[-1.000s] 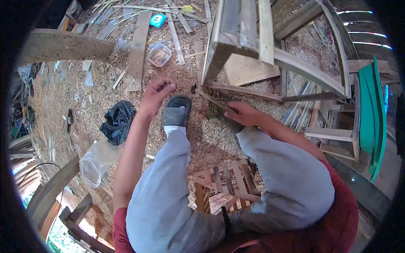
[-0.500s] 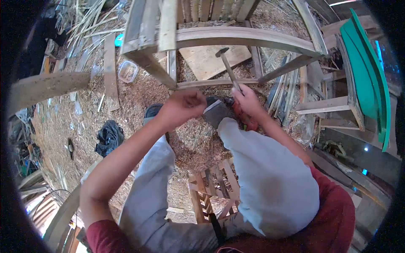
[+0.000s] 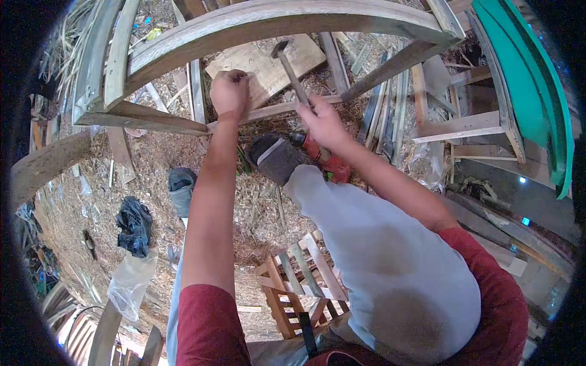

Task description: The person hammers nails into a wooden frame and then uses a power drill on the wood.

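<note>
My right hand (image 3: 324, 125) is wrapped round the handle of a hammer (image 3: 292, 75), whose metal head points up and away from me. My left hand (image 3: 228, 95) is closed with curled fingers, near the lower crossbar of a wooden frame (image 3: 287, 22); anything in the fingers is too small or hidden to make out. Behind the hands, a flat wooden board (image 3: 268, 64) lies on the floor inside the frame. My shod foot (image 3: 273, 157) is below the hands, beside a red-orange object (image 3: 332, 163) partly hidden by my leg and arm.
Wood shavings cover the floor. A black plastic bag (image 3: 133, 226) and a clear bag (image 3: 132, 282) lie at left. A green plastic chair-like piece (image 3: 525, 85) stands at right, near wood strips (image 3: 384, 104). A small slatted wooden piece (image 3: 305, 268) is beneath me.
My left hand has moved forward from above the floor to the frame's lower crossbar. The hammer stays in my right hand. The view has shifted, and the frame appears closer.
</note>
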`<action>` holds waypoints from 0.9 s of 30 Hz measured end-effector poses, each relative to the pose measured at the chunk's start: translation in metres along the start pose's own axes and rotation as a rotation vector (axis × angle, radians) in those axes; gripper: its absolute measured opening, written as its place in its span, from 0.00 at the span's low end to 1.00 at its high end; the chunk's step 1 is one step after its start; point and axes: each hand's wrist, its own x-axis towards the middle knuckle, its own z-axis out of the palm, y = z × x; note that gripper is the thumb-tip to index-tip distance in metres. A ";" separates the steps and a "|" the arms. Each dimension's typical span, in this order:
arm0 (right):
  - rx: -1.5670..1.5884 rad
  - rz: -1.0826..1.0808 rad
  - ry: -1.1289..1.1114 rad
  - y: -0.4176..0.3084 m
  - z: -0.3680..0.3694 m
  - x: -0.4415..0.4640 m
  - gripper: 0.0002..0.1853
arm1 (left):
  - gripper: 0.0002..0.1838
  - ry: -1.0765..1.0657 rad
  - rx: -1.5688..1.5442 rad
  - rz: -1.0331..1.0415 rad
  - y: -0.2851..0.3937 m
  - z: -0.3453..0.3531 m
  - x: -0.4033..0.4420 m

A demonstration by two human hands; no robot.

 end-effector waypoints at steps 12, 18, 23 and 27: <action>-0.218 -0.114 0.007 -0.012 -0.009 0.008 0.22 | 0.15 -0.105 0.315 0.352 -0.011 -0.029 -0.017; -0.263 -0.090 -0.013 -0.021 -0.024 0.020 0.17 | 0.18 -0.138 0.456 0.373 -0.003 -0.034 -0.026; -0.320 -0.385 0.058 -0.018 -0.027 0.028 0.16 | 0.17 -0.131 0.503 0.380 -0.001 -0.033 -0.023; -0.389 -0.523 0.102 -0.018 -0.027 0.032 0.15 | 0.17 -0.127 0.543 0.383 0.001 -0.031 -0.020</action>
